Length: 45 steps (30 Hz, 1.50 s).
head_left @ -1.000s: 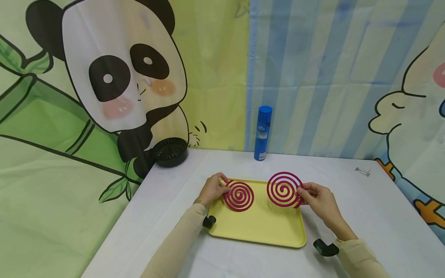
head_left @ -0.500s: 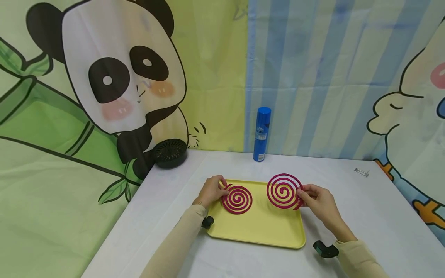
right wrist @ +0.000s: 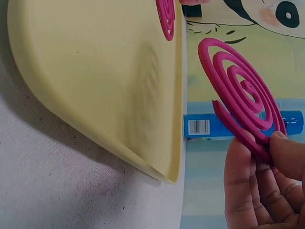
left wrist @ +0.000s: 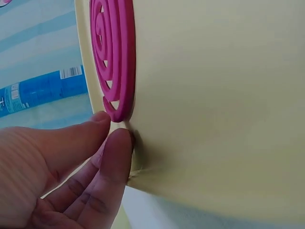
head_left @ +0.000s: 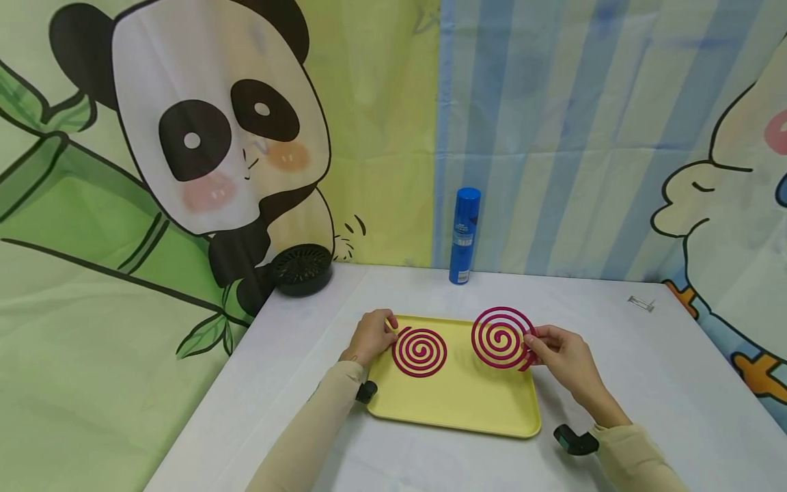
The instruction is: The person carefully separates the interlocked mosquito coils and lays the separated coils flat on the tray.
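Observation:
A magenta mosquito coil [head_left: 420, 353] lies flat on the left part of a yellow tray [head_left: 455, 406]. My left hand [head_left: 371, 336] is beside its outer edge, over the tray's left rim. In the left wrist view, thumb and forefinger stand slightly apart close to the coil's tip, with nothing pinched between them. A second magenta coil [head_left: 502, 335] is held above the tray's right side, tilted. Its outer ring is pinched between the thumb and fingers of my right hand [head_left: 565, 357]. The right wrist view shows its shadow on the tray.
Behind the tray stands a blue spray can [head_left: 464, 236]. A round black slotted container [head_left: 301, 270] sits at the table's far left corner, and a small metal coil stand [head_left: 641, 303] lies at the far right. Printed curtains hang behind the white table [head_left: 277, 383].
The left coil has been lowered onto the tray, and my left thumb and fingers have let go and drawn slightly left. My right hand holds its coil in nearly the same place.

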Motion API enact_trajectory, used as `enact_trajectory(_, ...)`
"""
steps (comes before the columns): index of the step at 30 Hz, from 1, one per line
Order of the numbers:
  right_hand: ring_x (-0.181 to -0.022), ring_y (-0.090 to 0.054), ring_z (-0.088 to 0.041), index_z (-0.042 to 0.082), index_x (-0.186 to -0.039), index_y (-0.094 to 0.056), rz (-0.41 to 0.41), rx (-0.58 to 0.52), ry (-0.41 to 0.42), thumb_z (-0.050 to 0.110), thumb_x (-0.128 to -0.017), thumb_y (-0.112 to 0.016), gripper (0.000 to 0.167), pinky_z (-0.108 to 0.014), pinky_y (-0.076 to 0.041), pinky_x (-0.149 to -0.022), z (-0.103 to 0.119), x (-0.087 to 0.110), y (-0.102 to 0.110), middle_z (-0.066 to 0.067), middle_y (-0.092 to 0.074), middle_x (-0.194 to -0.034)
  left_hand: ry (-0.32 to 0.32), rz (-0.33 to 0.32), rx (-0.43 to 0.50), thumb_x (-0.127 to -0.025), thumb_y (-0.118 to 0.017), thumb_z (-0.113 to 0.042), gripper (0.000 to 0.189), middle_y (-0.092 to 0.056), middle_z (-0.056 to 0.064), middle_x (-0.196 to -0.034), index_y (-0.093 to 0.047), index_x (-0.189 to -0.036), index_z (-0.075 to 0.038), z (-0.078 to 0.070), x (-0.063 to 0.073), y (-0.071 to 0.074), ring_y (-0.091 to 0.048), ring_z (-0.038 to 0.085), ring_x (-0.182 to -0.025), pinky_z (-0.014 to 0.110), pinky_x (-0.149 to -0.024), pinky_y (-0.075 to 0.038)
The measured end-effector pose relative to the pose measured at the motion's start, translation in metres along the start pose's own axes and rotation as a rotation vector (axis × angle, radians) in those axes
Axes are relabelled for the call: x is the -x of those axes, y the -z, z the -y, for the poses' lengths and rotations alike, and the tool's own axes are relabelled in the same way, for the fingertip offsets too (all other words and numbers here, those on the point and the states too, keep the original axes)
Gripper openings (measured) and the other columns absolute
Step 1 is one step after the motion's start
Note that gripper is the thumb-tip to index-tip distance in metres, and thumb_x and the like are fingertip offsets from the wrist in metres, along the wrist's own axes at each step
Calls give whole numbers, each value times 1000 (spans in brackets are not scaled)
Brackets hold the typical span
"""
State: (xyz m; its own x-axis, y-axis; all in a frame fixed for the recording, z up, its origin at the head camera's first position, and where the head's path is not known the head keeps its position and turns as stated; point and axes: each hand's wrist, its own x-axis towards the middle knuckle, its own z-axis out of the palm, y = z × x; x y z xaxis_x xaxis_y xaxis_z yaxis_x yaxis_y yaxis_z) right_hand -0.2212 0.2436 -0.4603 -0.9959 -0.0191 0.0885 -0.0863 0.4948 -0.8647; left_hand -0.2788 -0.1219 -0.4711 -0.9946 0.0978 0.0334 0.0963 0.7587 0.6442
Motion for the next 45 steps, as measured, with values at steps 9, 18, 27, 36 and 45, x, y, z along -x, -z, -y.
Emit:
enact_trajectory(9,-79,-73,-13,-3,-118,-63,0,8,-2,31,-99,-66,39,-30,-63,-73,2,0,-1,-15,-73,-99,-52,0,89,-90,-75,-5,9,-66,8,-79,-70,-97,-1,-17,2,4,-60,16,-67,24,-57,-51)
enact_trajectory(18,-79,-73,-14,-3,-117,-64,0,15,-1,31,-100,-65,38,-32,-63,-73,5,2,-4,-14,-73,-98,-67,61,192,-94,-71,-6,6,-71,14,-84,-72,-97,-1,-38,5,2,-72,35,-76,25,-55,-56)
enact_trajectory(27,-79,-72,-13,-4,-117,-65,13,44,16,29,-100,-66,36,-24,-62,-69,4,-2,-8,-13,-74,-96,-80,112,258,-93,-72,-9,9,-73,14,-85,-74,-98,-2,-53,9,-8,-74,37,-79,29,-60,-60)
enact_trajectory(36,-77,-72,-12,-3,-113,-66,24,37,30,26,-99,-67,32,-23,-62,-68,4,-4,-14,-13,-75,-94,-90,161,280,-93,-71,-8,7,-75,19,-89,-74,-97,-2,-66,12,-20,-74,37,-81,23,-57,-56)
enact_trajectory(45,-77,-71,-14,-2,-112,-66,41,73,12,24,-100,-66,29,-25,-62,-68,4,-6,-18,-10,-75,-92,-93,163,262,-93,-72,-7,4,-74,13,-81,-74,-93,-3,-69,10,-31,-73,26,-69,24,-57,-57)
